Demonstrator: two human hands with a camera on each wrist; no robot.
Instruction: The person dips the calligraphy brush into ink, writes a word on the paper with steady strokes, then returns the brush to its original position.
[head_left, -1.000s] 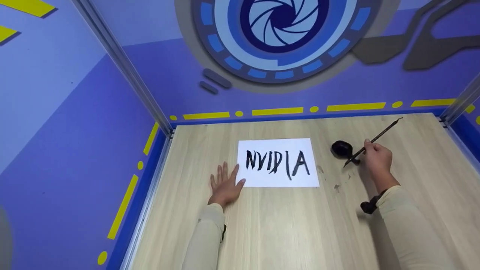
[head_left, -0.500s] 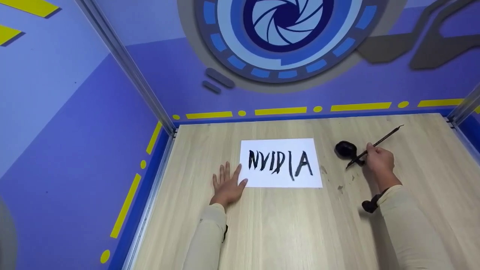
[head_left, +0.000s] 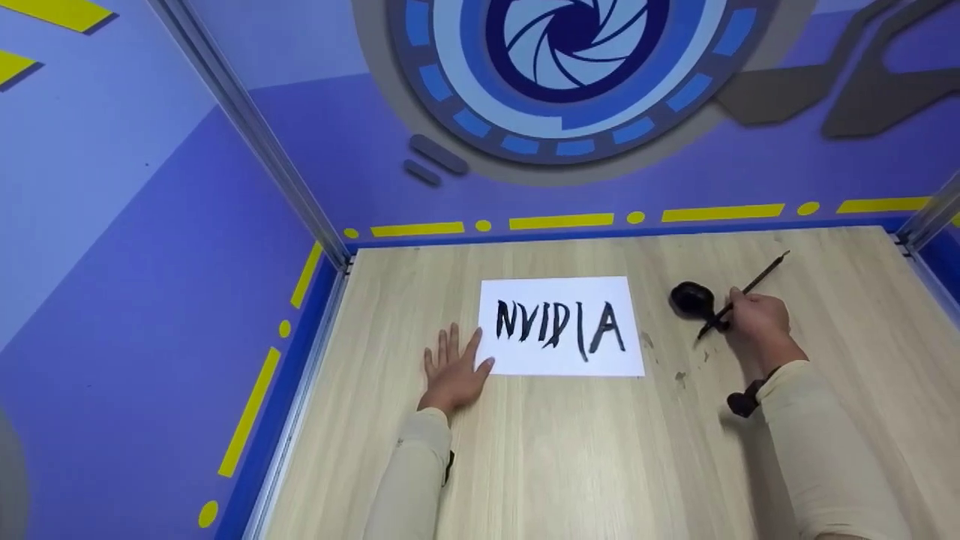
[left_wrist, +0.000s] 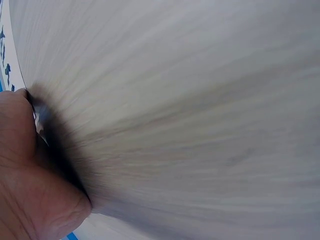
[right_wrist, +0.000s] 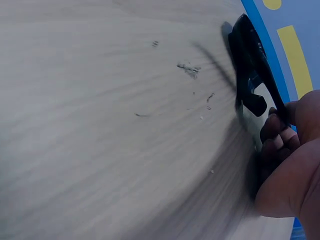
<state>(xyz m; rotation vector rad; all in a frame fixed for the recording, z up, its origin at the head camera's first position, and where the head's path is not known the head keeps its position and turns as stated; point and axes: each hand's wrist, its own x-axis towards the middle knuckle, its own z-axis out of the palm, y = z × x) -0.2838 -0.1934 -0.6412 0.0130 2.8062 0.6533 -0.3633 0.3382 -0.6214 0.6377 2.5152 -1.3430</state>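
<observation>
A white sheet of paper point(head_left: 525, 363) bearing brushed black letters point(head_left: 559, 326), "NVIDIA", lies on the wooden table. My left hand point(head_left: 456, 375) is spread flat at its left edge, thumb and forefinger touching the sheet's margin; in the left wrist view the hand's lower edge point(left_wrist: 45, 200) meets the tabletop. My right hand point(head_left: 761, 321) pinches a dark calligraphy brush point(head_left: 765, 275), tilted with its tip down to the left. That tip overlaps the short handle of a black ink dish point(head_left: 690, 298). In the right wrist view, the brush point(right_wrist: 272, 90) passes over the dish point(right_wrist: 242, 55).
Dark ink smudges point(head_left: 680, 375) mark the table point(head_left: 570, 450) between paper and dish. Purple panels point(head_left: 330, 157) with yellow marks wall in the back and left side. A black wrist camera point(head_left: 742, 403) hangs at the right cuff.
The brush has tilted a little steeper, its upper end swinging left and its tip shifting slightly right. My left hand stays in place on the paper's edge.
</observation>
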